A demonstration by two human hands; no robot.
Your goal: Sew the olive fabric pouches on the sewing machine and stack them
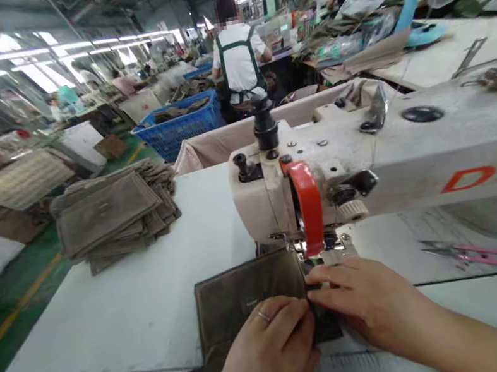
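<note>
A dark olive-brown fabric panel [229,295] with a small label lies flat on the white sewing table, its far right corner by the presser foot [301,250] of the sewing machine [270,198]. My left hand [277,347], a ring on one finger, rests on the near part of the panel with its fingers curled at the right edge. From the other side my right hand [365,300] pinches that same edge, close below the needle area. The fingertips of both hands nearly meet. A dark strip shows under my right fingers; how it joins the panel cannot be seen.
A stack of similar fabric pieces [109,214] sits at the table's left. Pink-handled thread snips [486,253] lie right of my right hand. Behind the machine are a cloth-lined bin [203,149], a blue basket [185,126] and a seated person [240,62] facing away.
</note>
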